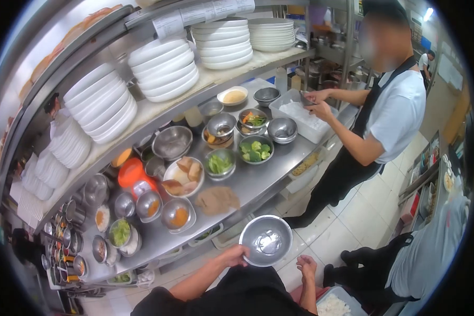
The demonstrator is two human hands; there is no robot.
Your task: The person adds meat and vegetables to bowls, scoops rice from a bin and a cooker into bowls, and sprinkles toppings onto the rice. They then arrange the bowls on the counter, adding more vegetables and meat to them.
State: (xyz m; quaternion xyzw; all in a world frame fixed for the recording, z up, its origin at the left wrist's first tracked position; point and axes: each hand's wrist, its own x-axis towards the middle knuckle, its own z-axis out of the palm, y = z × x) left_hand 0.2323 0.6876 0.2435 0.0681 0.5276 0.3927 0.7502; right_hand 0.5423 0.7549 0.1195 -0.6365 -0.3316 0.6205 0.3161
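An empty metal bowl is held by its left rim in my left hand, out in front of the counter's edge. My right hand is to the right of the bowl and does not touch it; its fingers are curled together, and whatever they hold, if anything, is too small to make out. Below my right hand is a container of white rice. On the steel counter nearest the bowl lie a brown cloth-like piece and a bowl of orange food.
Bowls of broccoli and greens stand on the steel counter. Stacked white plates line the shelf above. A co-worker in an apron stands at a white tub; another person is at the right.
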